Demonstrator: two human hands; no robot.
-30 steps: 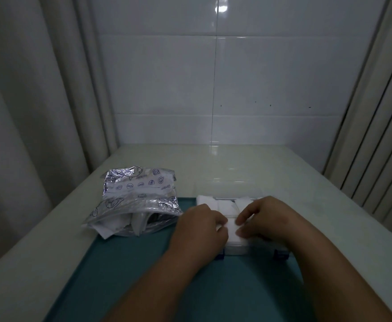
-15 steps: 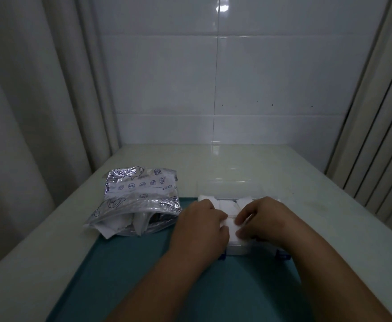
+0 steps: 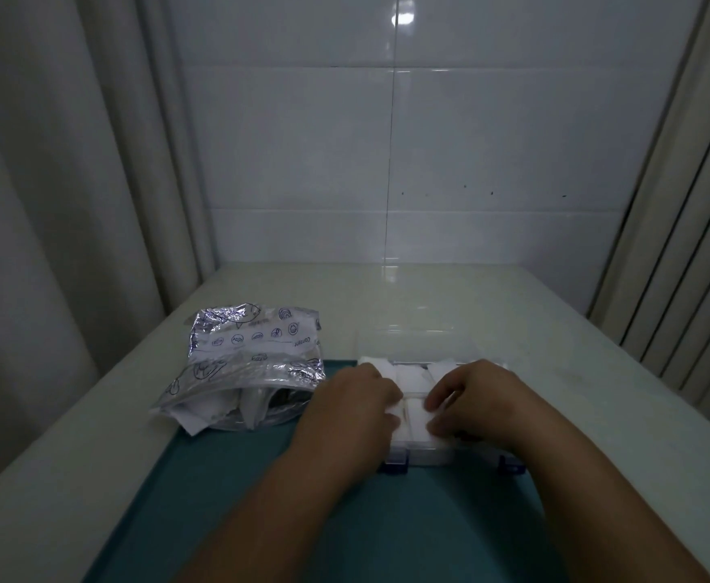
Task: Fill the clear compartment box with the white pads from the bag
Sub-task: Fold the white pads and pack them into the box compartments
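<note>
My left hand [image 3: 355, 408]: resting palm down on the left part of the clear compartment box [image 3: 433, 450], fingertips pressing onto a white pad; I cannot tell whether it pinches anything.
My right hand [image 3: 477, 403]: curled over the box's right part, thumb and fingers touching the white pad [image 3: 418, 418] that shows between my two hands; whether it grips or only presses, I cannot tell.
Box: directly under both hands, on the teal mat [image 3: 303, 519] on the desk [image 3: 597, 393], long axis running left to right, open lid beyond my fingers.
Pads in box: white fills the far row [image 3: 412, 374] and the near middle cell; cells under my hands are hidden.
Bag [image 3: 248, 372]: foil, crumpled, left of my left hand, near but apart; its open mouth faces me, white pads showing inside.
Nearer hand to bag: my left.
Judgement: for another pad, the reach goes leftward with the left hand.
</note>
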